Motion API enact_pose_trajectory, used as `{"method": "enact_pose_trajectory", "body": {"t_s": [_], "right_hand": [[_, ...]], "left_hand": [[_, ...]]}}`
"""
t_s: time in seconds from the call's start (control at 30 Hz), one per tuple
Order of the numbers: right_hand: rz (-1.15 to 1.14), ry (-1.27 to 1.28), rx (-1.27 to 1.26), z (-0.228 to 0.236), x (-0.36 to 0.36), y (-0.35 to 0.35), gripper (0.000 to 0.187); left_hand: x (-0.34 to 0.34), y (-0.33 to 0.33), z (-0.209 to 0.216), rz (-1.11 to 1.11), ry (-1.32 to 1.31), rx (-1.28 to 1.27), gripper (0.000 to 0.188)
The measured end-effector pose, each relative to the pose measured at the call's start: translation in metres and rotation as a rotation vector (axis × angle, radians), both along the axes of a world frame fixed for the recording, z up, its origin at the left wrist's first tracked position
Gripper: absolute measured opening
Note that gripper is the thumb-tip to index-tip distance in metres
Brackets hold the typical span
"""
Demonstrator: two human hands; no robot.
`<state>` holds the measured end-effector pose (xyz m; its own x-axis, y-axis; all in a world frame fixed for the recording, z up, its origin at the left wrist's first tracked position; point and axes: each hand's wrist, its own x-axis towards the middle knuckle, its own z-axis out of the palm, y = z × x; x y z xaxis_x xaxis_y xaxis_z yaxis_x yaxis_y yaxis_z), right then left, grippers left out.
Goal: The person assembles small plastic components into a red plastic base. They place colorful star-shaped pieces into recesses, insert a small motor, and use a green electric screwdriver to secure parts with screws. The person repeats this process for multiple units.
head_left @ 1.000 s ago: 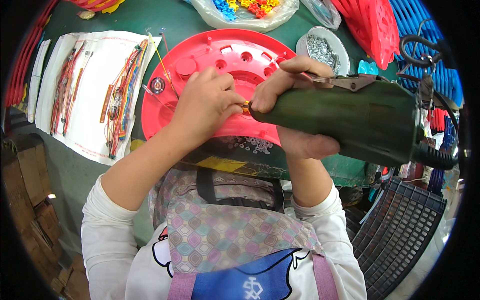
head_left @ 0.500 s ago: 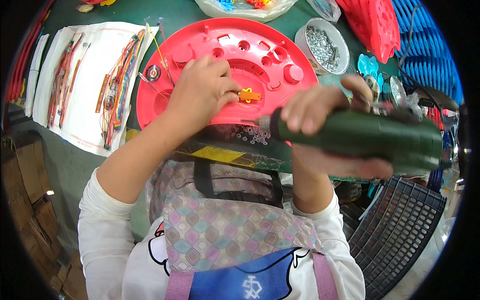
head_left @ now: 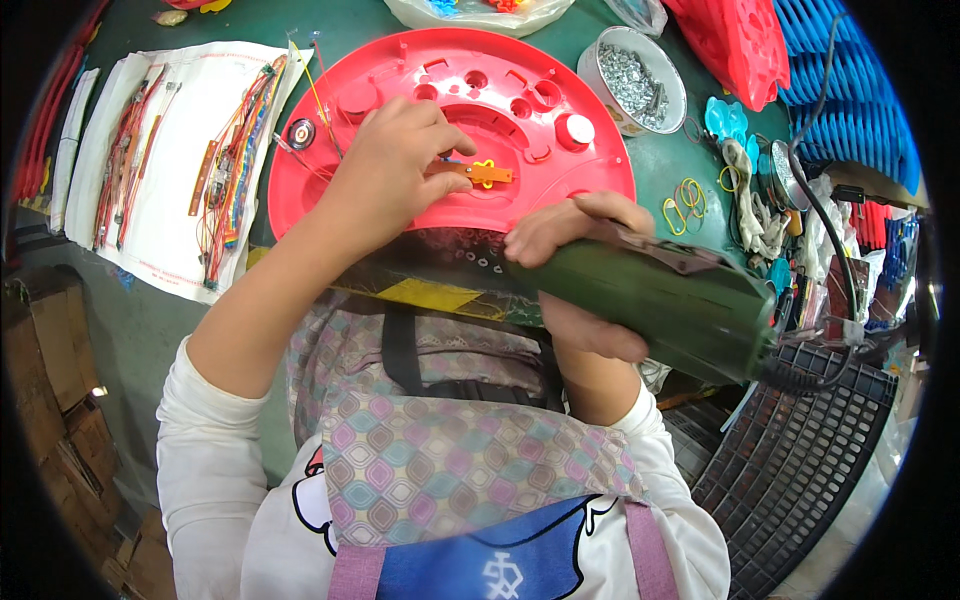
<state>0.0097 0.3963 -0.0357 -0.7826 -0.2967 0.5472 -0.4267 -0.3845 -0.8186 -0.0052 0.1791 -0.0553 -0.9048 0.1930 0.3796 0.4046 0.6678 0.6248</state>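
My left hand (head_left: pixel 398 158) is over a red plastic shell (head_left: pixel 455 50), fingers curled around the left end of a thin orange strip (head_left: pixel 500 175). The thumb is at the strip's near edge; the fingers partly hide that end. A yellow flower-shaped piece (head_left: pixel 485 165) shows at the strip's middle. At the shell's near right edge, my right hand (head_left: pixel 575 235) is wrapped around a green electric screwdriver (head_left: pixel 670 300), its cord end pointing right and its front end to the left. The bit is hard to make out. Wires and a round black part (head_left: pixel 301 133) lie in the shell's left side.
Bundled wires (head_left: pixel 235 180) rest on white sheets (head_left: pixel 180 140) at left. A white bowl of screws (head_left: pixel 635 85) stands at the back right, near rubber bands (head_left: pixel 690 200) and stacked blue parts (head_left: pixel 860 140). Small washers (head_left: pixel 483 262) lie by the taped table edge. A black crate (head_left: pixel 800 450) is at lower right.
My right hand has brought the screwdriver left, its rear end swinging nearer to me. My left thumb and index finger have spread slightly at the strip. The shell has shifted slightly left and away.
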Motion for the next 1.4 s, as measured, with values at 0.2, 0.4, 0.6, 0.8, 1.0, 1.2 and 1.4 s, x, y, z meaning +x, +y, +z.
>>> {"method": "enact_pose_trajectory", "body": {"t_s": [0.2,0.4,0.6,0.8,1.0,1.2,1.4], "right_hand": [[0.029,0.087,-0.277,0.025,-0.009,0.015,0.125],[-0.003,0.04,-0.336,0.038,-0.008,0.022,0.128],[0.037,0.08,-0.271,0.04,-0.017,0.026,0.122],[0.029,0.071,-0.218,0.045,-0.035,0.017,0.119],[-0.008,0.005,-0.115,0.031,-0.059,0.007,0.119],[-0.106,-0.152,0.077,0.034,-0.054,0.001,0.115],[-0.098,-0.11,0.182,0.036,-0.058,-0.002,0.119]], "left_hand": [[0.025,0.007,0.022,-0.329,-0.102,0.064,0.022],[0.022,0.028,0.019,-0.32,-0.045,0.092,0.018],[0.02,0.029,0.019,-0.298,-0.02,0.117,0.012],[0.009,0.03,0.033,-0.189,0.051,0.069,0.012],[-0.011,0.021,0.018,-0.115,-0.091,0.059,0.012],[-0.013,0.021,0.008,-0.136,-0.045,-0.041,0.014],[-0.01,0.022,0.008,-0.096,-0.059,-0.073,0.013]]}}
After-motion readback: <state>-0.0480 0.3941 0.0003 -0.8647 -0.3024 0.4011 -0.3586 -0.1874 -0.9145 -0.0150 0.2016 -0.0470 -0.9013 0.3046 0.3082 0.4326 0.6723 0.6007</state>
